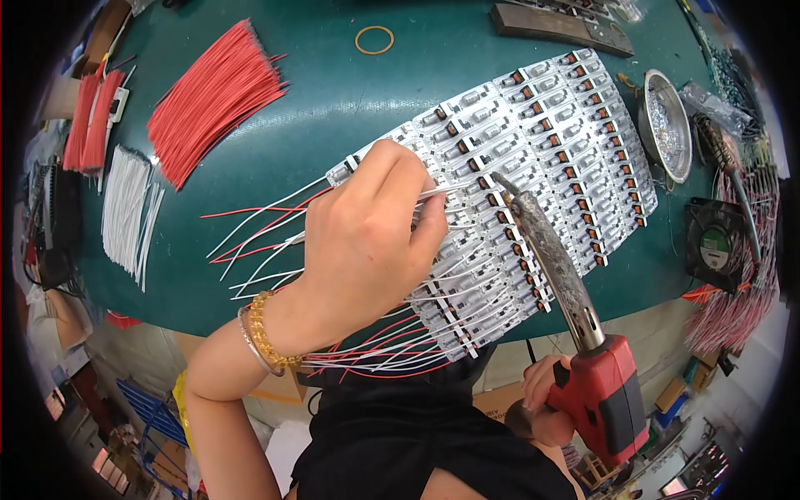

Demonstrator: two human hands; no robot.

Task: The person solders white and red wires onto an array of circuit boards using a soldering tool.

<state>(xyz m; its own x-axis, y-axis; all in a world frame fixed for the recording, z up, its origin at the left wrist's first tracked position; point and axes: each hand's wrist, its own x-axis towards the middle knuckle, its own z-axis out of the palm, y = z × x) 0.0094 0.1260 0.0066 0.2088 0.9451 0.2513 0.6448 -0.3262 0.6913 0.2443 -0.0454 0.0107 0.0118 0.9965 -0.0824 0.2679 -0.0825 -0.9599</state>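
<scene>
A large white panel of small circuit boards (550,142) lies on the green table, with red and white wires soldered along its near-left side. My left hand (367,242) rests over that side and pinches a thin white wire (442,192) against the boards. My right hand (546,400) grips the red handle of a soldering iron (600,392). Its long, crusted metal barrel (546,250) reaches up over the panel, the tip just right of my left fingertips. A beaded bracelet and a bangle sit on my left wrist.
A fan of cut red wires (212,100) and a bundle of white wires (125,208) lie at the left. A metal bowl (667,125) and a small black fan (715,246) stand at the right. A rubber band (374,39) lies at the back.
</scene>
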